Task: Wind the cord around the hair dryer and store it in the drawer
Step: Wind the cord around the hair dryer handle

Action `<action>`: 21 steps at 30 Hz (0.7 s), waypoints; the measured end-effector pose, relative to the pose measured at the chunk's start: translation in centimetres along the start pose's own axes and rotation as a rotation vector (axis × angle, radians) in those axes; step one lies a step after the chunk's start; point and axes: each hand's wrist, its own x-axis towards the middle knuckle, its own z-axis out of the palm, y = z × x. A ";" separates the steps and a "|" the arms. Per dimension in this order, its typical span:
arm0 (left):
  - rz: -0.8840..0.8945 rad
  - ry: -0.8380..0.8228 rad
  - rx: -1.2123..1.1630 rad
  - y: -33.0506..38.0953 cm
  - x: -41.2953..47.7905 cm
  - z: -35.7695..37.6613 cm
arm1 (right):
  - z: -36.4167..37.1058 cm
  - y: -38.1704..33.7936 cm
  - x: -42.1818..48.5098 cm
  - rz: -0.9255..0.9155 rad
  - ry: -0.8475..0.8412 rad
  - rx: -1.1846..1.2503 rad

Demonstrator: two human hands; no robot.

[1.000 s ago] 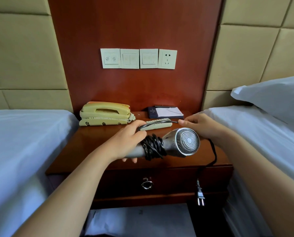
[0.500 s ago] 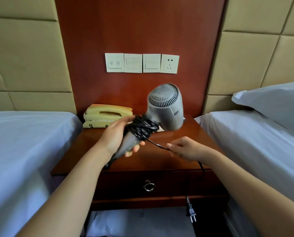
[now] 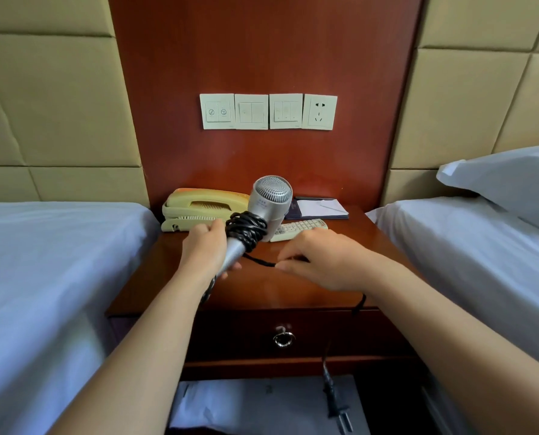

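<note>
My left hand (image 3: 206, 251) grips the handle of a silver hair dryer (image 3: 269, 204), held tilted above the nightstand with its grille pointing up and away. Several loops of black cord (image 3: 246, 230) are wound around the handle just above my fingers. A free stretch of cord runs to my right hand (image 3: 316, 257), which pinches it. From there the cord passes behind my right wrist, drops over the nightstand's front edge, and ends in the plug (image 3: 335, 403) hanging low. The drawer (image 3: 324, 335) with a metal ring pull (image 3: 283, 338) is closed.
On the wooden nightstand (image 3: 293, 290) sit a yellow telephone (image 3: 199, 208), a remote control (image 3: 299, 229) and a notepad (image 3: 320, 208). White beds flank it on the left (image 3: 51, 277) and right (image 3: 469, 246). Wall switches and a socket (image 3: 319, 112) are above.
The dryer has swung from lying sideways to head-up, then dropped lower and farther away. My right hand carried the cord from behind the dryer down and round to its near side.
</note>
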 end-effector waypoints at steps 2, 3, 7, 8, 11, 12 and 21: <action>0.025 0.008 0.096 0.2 0.0 0.0 | -0.1 -0.9 0.3 -0.037 0.012 -0.059; 0.036 0.006 0.120 0.3 0.0 0.0 | 0.0 -1.2 0.5 -0.055 0.040 -0.073; 0.190 0.014 0.248 0.4 0.4 0.5 | -0.1 -1.8 1.3 -0.065 0.208 -0.094; 0.222 -0.009 0.287 0.4 0.4 0.6 | -0.2 -1.8 1.5 -0.068 0.239 -0.095; 0.240 -0.147 0.386 0.5 -0.3 0.9 | -0.1 -1.4 1.8 -0.088 0.278 -0.032; 0.239 -0.198 0.418 0.4 -0.5 0.9 | 0.0 -1.2 1.8 -0.084 0.281 -0.017; 0.239 -0.423 0.389 0.6 -2.6 0.4 | -0.1 1.7 1.5 0.144 0.404 0.051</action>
